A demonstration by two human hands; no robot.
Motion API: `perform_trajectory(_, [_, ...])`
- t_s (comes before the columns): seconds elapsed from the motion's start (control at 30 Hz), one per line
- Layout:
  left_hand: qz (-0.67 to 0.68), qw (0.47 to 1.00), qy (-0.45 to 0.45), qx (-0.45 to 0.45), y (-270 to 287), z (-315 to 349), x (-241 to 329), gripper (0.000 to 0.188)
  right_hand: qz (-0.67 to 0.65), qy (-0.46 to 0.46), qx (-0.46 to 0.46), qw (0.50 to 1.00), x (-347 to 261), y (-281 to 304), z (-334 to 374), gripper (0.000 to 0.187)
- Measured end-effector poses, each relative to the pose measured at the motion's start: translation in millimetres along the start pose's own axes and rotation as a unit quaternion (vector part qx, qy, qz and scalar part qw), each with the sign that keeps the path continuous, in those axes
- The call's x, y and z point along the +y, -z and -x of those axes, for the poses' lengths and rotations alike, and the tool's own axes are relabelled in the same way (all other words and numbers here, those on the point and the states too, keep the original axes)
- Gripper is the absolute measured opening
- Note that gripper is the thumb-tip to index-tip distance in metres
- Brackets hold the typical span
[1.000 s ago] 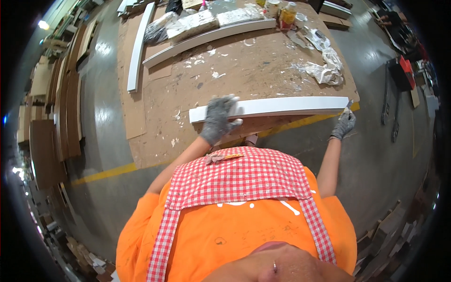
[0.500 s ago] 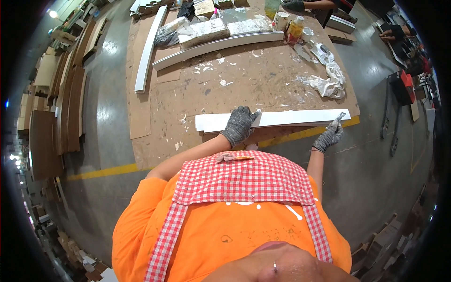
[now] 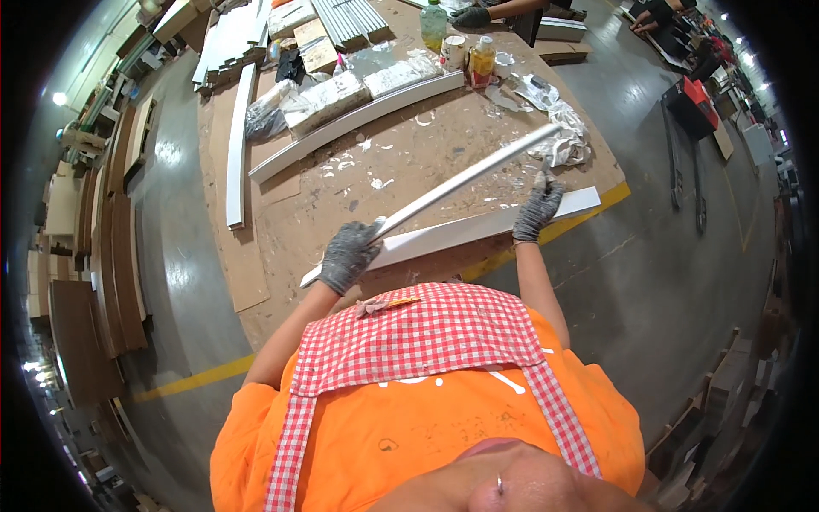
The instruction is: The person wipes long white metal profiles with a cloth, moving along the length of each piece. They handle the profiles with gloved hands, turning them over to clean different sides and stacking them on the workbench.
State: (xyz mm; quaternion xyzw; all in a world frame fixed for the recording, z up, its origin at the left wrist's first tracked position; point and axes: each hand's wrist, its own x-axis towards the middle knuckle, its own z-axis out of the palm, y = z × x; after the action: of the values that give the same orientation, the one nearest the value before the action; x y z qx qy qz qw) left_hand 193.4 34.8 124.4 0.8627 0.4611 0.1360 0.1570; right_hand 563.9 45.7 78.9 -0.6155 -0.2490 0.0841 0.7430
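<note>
My left hand (image 3: 348, 256), in a grey glove, is closed around the near end of a narrow white strip (image 3: 469, 181). This strip slants up and away to the right, its far end by the crumpled white plastic. Below it a wider white board (image 3: 486, 229) lies along the table's near edge, passing beside both hands. My right hand (image 3: 539, 210), also gloved in grey, is over the right part of that board. Its fingers are pinched together and point away from me; a small dark thing seems to be in them, too small to name.
The worktable (image 3: 409, 200) has brown, paint-spotted board on top. A long white strip (image 3: 358, 124) lies before wrapped white blocks (image 3: 328, 102), another strip (image 3: 241, 149) at left. Bottles (image 3: 481, 64) and crumpled plastic (image 3: 563, 136) are at far right. A co-worker's gloved hand (image 3: 469, 17) shows beyond.
The narrow white strip has been lifted off the board and swung into a slant by my left hand, which moved left and nearer. My right hand moved left. The view has shifted.
</note>
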Motion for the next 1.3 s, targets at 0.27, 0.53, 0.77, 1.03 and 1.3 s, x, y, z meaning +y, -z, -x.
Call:
perform_trajectory(0.27, [-0.065,0.997,0.017,0.033,40.5,18.4,-113.0,0.034,0.313,0.161,0.010,0.936,89.9,17.6,5.8,0.016])
perform_trajectory(0.53, [-0.077,0.996,0.031,0.019,53.5,8.8,-175.7,0.032,0.297,0.058,-0.029,0.953,35.6,-7.7,18.5,0.021])
perform_trajectory(0.77, [-0.114,0.993,0.021,0.002,40.8,-31.6,-218.9,0.032,0.347,0.059,-0.057,0.934,65.8,2.4,16.1,0.021])
perform_trajectory(1.03, [-0.070,0.997,0.031,-0.022,51.5,-79.3,-229.4,0.033,0.294,0.022,-0.053,0.954,53.4,-8.3,21.0,0.022])
perform_trajectory(1.3, [-0.064,0.995,0.050,0.053,12.5,-117.4,-275.7,0.027,0.268,0.015,-0.077,0.960,41.6,-11.0,23.8,0.018])
